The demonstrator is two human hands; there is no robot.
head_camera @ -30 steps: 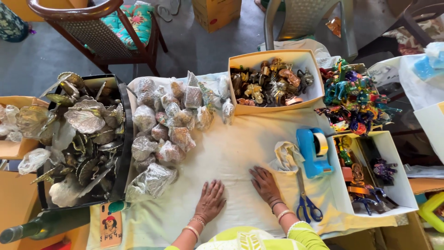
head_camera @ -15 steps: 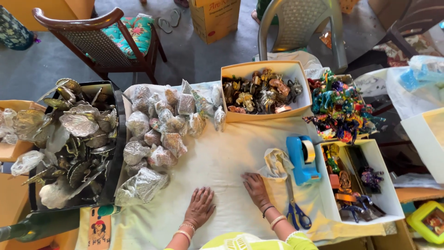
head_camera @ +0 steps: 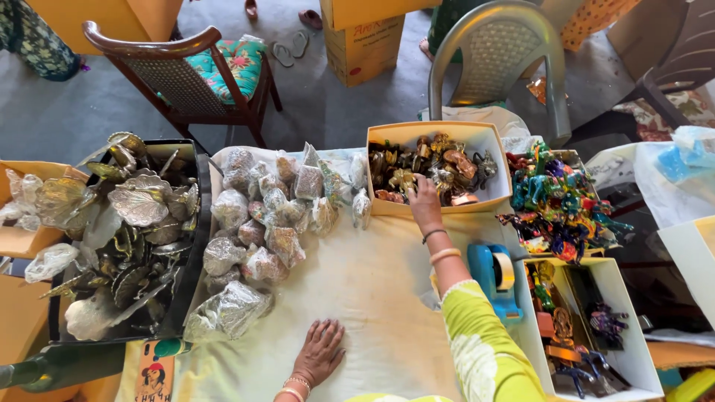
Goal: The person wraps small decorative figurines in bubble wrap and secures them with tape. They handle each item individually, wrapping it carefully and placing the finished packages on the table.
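The right arm, in a yellow-green patterned sleeve, is stretched well forward across the cream tablecloth, with two bangles seen at the wrist. The right hand is reached over the near rim of the cardboard box and is set among the small brass figurines heaped inside. The fingers are curled down onto one of the pieces at the front of the heap, though whether it's actually pinched can't be told from this angle.

The left hand is kept back near the body, laid flat on the cloth with the fingers spread and nothing held, bangles at the wrist.

Just left of the box, a pile of small plastic-wrapped packets is spread on the cloth. Further left, a dark tray of silver metal leaves is parked. A blue tape dispenser is seen just right of the outstretched forearm, a heap of brightly coloured figures beyond it, and a white box of more small figures below those.
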